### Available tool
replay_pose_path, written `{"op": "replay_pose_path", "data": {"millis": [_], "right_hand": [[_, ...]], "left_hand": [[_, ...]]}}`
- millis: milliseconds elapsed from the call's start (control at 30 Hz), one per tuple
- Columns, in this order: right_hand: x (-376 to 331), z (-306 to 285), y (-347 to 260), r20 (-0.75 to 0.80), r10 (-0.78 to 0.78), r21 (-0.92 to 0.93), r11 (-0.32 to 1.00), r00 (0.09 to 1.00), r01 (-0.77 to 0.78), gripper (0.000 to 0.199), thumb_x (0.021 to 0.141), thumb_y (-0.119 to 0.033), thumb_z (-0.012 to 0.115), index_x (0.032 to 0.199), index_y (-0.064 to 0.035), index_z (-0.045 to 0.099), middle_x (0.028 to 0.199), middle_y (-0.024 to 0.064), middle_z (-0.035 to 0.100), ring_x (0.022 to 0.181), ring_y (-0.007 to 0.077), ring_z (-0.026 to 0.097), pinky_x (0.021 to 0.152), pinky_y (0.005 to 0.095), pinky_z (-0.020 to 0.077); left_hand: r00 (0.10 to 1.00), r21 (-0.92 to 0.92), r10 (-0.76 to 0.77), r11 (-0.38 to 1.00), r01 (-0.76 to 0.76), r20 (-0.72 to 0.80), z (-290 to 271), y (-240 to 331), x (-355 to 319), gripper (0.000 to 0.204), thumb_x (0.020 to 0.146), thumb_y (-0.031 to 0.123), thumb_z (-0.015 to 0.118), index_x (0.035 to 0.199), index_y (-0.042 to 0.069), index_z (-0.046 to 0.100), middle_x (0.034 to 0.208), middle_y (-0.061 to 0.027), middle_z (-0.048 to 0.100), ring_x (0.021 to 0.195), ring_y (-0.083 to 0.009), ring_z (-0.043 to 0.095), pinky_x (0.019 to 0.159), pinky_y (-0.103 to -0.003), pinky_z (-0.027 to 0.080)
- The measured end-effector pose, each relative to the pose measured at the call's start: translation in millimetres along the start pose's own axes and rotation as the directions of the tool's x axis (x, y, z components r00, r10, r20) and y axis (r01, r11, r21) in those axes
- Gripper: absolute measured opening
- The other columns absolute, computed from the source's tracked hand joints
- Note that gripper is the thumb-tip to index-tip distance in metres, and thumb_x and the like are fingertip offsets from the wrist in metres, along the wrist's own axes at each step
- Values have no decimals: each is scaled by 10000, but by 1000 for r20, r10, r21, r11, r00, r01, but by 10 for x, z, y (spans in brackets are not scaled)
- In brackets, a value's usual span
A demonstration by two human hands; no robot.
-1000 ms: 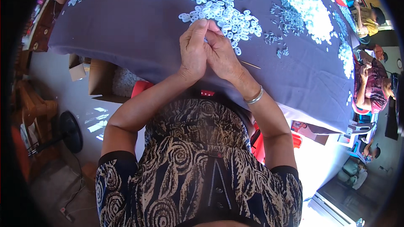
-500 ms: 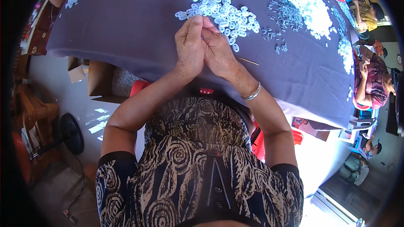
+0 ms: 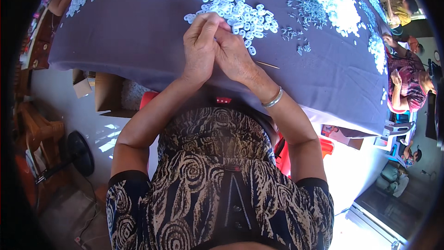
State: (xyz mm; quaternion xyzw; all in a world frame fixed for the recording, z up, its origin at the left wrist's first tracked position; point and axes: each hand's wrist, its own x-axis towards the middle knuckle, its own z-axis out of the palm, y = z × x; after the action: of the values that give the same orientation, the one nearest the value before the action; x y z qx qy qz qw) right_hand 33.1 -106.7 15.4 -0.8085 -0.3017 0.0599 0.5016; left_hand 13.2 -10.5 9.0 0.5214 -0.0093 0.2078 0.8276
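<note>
On my remote feed, the left hand (image 3: 199,48) and right hand (image 3: 233,55) meet, curled; I cannot tell what they grasp. White oval pieces (image 3: 252,25) lie just beyond, small metallic bits (image 3: 313,11) farther right, presumably for easy reach.

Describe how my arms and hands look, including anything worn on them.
Your left hand and right hand are bare, without gloves. A silver-coloured bracelet circles the right wrist; the left wrist shows none. The short, dark sleeves carry tan swirls and end in plain black bands.
</note>
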Motion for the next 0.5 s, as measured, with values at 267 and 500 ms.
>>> {"op": "replay_pose_path", "data": {"millis": [267, 500], "right_hand": [[72, -229, 180, -60, 23, -71, 997, 998, -27, 256, 881, -200, 630, 1040, -3, 592, 885, 112, 680, 804, 154, 641, 716, 305, 520], [77, -302, 137, 21, 20, -23, 1000, 1000, -20, 255, 859, -183, 656, 1031, -5, 594, 888, 97, 670, 807, 131, 616, 724, 288, 505]], "left_hand": [[962, 542, 178, 798, -264, 206, -99, 57, 81, 142, 821, 69, 643, 948, 43, 584, 910, -66, 586, 781, -143, 595, 677, -270, 478], [974, 582, 115, 786, -209, 195, -121, 94, 113, 129, 812, 60, 676, 909, 21, 600, 839, -26, 599, 720, -88, 563, 645, -235, 472]]}}
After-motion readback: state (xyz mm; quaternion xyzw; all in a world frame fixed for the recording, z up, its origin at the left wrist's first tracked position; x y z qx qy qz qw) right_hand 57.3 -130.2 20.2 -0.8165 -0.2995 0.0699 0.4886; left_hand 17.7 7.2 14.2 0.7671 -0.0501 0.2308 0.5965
